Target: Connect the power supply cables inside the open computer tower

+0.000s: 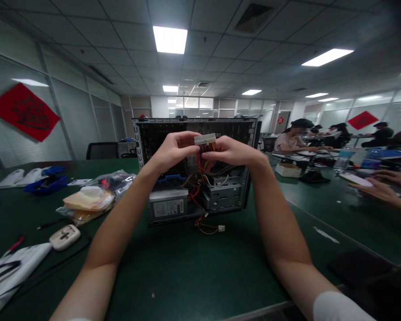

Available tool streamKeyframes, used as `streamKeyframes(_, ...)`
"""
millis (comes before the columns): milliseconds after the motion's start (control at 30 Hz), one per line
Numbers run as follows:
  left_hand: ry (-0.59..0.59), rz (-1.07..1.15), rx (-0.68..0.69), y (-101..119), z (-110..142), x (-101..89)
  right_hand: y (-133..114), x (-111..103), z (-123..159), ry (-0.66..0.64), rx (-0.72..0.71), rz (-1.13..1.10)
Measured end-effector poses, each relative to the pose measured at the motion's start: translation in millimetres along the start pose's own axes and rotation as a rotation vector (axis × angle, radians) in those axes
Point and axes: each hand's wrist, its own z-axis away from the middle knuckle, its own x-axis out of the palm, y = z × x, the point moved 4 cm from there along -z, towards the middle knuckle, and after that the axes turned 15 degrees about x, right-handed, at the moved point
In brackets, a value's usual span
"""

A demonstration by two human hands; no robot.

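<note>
An opened computer case point(250, 178) stands on its long side in front of me, its inside facing me. Both hands are raised before it. Between them is a wide white power connector point(205, 139) with red, yellow and black wires. My left hand point(172, 151) has its thumb and fingers closed at the connector's left end. My right hand point(232, 151) pinches its right end and the wires just below. The wires run down into the case, past a silver power supply point(169, 205) and a metal drive cage point(223, 196). A small white plug point(221, 228) lies on the table before the case.
On the left of the green table point(200, 272) lie a clear plastic bag point(96, 194), a white square box point(65, 236), blue items point(47, 183) and cables. At the right, another person's hands point(384, 187) hold a phone point(356, 179). A small carton point(287, 170) sits farther back.
</note>
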Motion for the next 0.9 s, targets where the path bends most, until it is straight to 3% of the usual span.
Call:
streamKeyframes(267, -0.075, 0.38, -0.154, -6, 8, 3.6, -9, 4, 6, -0.078, -0.063, 0.049)
streamKeyframes(567, -0.204, 0.461, -0.255, 1, 12, 2.9, -13, 8, 6, -0.11, -0.067, 0.138)
streamKeyframes(900, -0.233, 0.125, -0.215, 3, 5, -1.9, -7, 0, 6, -0.016, -0.008, 0.208)
